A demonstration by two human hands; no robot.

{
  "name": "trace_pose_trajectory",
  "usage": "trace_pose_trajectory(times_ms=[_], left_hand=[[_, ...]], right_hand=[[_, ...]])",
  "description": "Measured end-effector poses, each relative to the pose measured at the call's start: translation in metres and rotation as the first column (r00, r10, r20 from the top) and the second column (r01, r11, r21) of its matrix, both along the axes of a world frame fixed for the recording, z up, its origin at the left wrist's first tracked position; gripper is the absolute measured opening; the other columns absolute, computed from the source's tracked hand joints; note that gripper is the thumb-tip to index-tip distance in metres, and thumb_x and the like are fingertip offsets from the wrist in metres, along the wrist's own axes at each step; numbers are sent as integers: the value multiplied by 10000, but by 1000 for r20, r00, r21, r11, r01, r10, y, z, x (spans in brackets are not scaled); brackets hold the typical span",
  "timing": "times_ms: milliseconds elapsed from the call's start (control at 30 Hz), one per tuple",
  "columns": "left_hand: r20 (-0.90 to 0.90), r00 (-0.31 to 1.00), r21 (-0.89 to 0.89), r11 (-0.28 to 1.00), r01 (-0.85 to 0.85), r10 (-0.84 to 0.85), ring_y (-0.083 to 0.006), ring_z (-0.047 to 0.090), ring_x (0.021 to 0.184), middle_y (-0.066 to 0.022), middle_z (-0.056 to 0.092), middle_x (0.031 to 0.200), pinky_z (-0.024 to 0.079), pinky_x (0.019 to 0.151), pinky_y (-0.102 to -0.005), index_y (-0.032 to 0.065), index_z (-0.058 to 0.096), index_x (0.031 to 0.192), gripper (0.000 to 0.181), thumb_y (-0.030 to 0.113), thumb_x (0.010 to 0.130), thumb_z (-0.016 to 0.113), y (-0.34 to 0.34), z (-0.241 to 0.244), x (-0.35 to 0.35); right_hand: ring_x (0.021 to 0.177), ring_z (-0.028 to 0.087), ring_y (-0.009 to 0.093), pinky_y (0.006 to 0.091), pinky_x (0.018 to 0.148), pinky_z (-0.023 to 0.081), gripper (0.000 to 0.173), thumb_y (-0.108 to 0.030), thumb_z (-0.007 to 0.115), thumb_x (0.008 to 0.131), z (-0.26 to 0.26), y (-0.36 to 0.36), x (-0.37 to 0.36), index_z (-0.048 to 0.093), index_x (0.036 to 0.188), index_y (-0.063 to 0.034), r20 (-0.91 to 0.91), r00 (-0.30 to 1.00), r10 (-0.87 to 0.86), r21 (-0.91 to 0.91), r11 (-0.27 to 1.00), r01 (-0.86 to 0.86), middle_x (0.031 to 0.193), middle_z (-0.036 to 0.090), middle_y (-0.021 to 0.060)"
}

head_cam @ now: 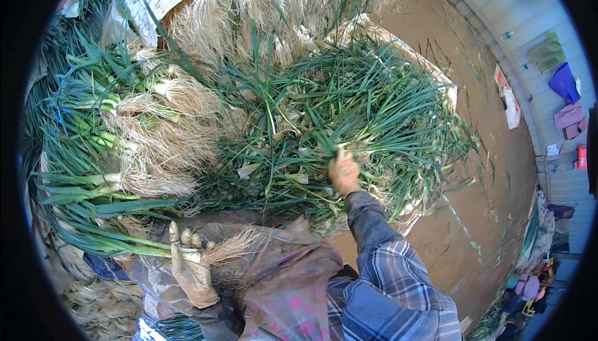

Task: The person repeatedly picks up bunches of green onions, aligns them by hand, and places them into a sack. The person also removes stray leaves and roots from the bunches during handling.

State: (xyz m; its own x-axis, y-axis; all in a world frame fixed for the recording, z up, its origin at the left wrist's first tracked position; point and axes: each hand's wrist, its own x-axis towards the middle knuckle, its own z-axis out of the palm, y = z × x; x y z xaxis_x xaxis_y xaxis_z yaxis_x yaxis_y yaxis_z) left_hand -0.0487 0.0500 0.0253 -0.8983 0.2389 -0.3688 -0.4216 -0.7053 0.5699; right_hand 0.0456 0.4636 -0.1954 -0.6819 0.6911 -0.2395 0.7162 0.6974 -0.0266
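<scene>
My left hand (192,268), in a soiled pale glove, grips the base of a green allium stalk (145,249), probably leek or green garlic. Its leaves point left, and its long pale roots (236,246) stick out to the right. My right hand (345,173) is stretched forward over a wide heap of loose green leaves (392,103). It is blurred, with a smeared green leaf (323,139) at the fingertips; whether the fingers hold it is unclear. Left of the heap lies a pile of whole stalks with roots (163,126).
A pale sheet edge (416,56) borders the leaf heap. More rooted stalks (280,9) are banked ahead. A stained plastic apron (294,285) covers my lap. Brown floor (467,229) runs right to a pale wall (518,28) with hanging clothes (565,84). A person (528,287) is at lower right.
</scene>
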Motion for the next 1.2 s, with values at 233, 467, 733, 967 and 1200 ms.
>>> trace_pose_trajectory(times_ms=[233, 467, 733, 967, 1200], left_hand=[[-104, 986, -27, 991, 129, -131, -208, 657, 809, -161, 620, 1167, 570, 590, -335, 213, 246, 1539, 573, 387, 1034, 454, 4, -2, -7], [-94, 993, -217, 975, 43, -65, -98, 507, 586, -46, 596, 927, 394, 477, -218, 94, 431, 1446, 483, 349, 1036, 456, 13, -9, -6], [-41, 999, -237, 971, -15, 6, -100, 498, 551, -49, 577, 902, 385, 457, -226, 86, 454, 1416, 421, 290, 1050, 432, 16, -5, -4], [-111, 991, -171, 984, 51, -70, -93, 429, 511, 12, 463, 687, 364, 466, -241, 70, 531, 1328, 337, 237, 1054, 429, 23, 1, -6], [-97, 988, -272, 958, 92, -123, -133, 464, 572, -19, 489, 669, 396, 543, -283, -1, 460, 1349, 407, 233, 1016, 479, 16, 1, -1]], right_hand=[[1143, 620, 291, 383, 955, 496, 476, -393, 571, 942, -3, -64, 19, 538, 1375, -197, 114, 993, 9, -467, 883, 46, 1327, 603, 90], [925, 672, 379, 461, 775, 505, 554, -578, 528, 910, 13, 53, -19, 681, 1152, -104, -395, 551, -735, -390, 677, 623, 991, 716, 177], [775, 657, 331, 434, 699, 486, 404, -458, 592, 904, 44, 67, -46, 668, 858, -64, -436, 344, -832, -626, 555, 548, 796, 682, 153], [508, 529, 364, 438, 477, 389, 416, -336, 751, 829, 144, -18, -70, 519, 611, -68, -738, 674, 29, 116, 990, 85, 564, 524, 168], [487, 506, 325, 403, 463, 380, 384, -238, 777, 805, 210, -114, -111, 525, 583, -52, -781, 480, 401, -71, 706, -705, 538, 484, 133]])
